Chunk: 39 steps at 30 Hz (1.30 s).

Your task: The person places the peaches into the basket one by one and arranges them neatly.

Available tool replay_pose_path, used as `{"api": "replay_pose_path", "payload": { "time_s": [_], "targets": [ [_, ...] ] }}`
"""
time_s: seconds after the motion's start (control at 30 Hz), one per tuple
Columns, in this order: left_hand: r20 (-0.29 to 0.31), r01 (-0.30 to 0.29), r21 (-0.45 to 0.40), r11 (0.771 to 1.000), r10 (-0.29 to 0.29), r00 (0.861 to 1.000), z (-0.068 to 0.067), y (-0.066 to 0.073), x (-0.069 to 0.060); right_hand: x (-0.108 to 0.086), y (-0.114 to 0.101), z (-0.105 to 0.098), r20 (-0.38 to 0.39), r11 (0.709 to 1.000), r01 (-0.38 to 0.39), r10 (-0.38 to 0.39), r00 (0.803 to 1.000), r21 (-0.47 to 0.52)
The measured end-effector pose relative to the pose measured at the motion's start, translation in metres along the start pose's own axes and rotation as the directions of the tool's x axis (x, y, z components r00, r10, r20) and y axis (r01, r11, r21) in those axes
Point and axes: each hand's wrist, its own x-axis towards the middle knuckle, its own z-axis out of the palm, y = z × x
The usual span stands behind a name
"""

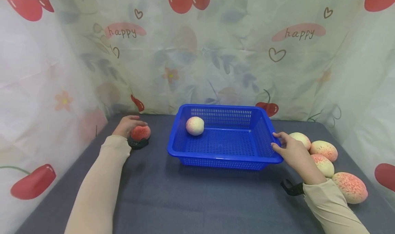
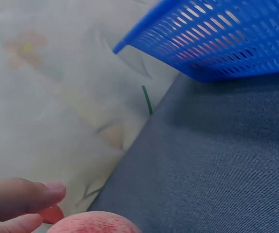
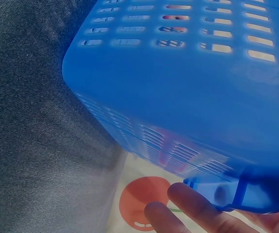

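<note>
"happy" (image 1: 121,32) left, "happy" (image 1: 299,33) right — cloth backdrop (image 1: 210,35)

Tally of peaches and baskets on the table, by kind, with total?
Peaches: 6
Blue plastic basket: 1
Total: 7

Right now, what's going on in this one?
A person is working at a dark table with a blue basket. Their left grip is at a red peach on the table's left side; whether it touches the fruit is unclear. Their right grip is at the basket's right rim. One pale peach sits in the basket's left part, and four more peaches lie on the table to the right.
</note>
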Motion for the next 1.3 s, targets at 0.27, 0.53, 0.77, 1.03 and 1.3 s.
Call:
{"api": "replay_pose_path", "payload": {
  "time_s": [0.27, 0.53, 0.77, 1.03, 1.3],
  "targets": [
    [0.012, 0.036, 0.021, 0.999, -0.036, 0.999, 0.003, -0.002, 0.003, 0.001, 0.000, 0.000, -0.004, 1.000, -0.001, 0.001, 1.000, -0.001],
    [0.048, 0.071, 0.052, 0.996, -0.074, 0.996, 0.004, -0.006, 0.006, 0.002, 0.002, 0.000, 0.011, 1.000, -0.006, 0.006, 1.000, 0.001],
    [0.042, 0.074, 0.095, 0.993, -0.078, 0.996, 0.006, -0.007, 0.011, 0.003, 0.001, -0.001, 0.007, 1.000, 0.003, -0.003, 1.000, 0.008],
    [0.025, 0.073, 0.081, 0.994, -0.075, 0.997, 0.008, -0.008, 0.005, 0.003, 0.001, 0.000, 0.009, 1.000, 0.006, -0.006, 1.000, 0.009],
    [0.004, 0.072, 0.046, 0.996, -0.072, 0.997, 0.009, -0.009, 0.008, 0.002, 0.003, 0.001, -0.011, 1.000, 0.022, -0.022, 1.000, 0.013]
  ]
}}
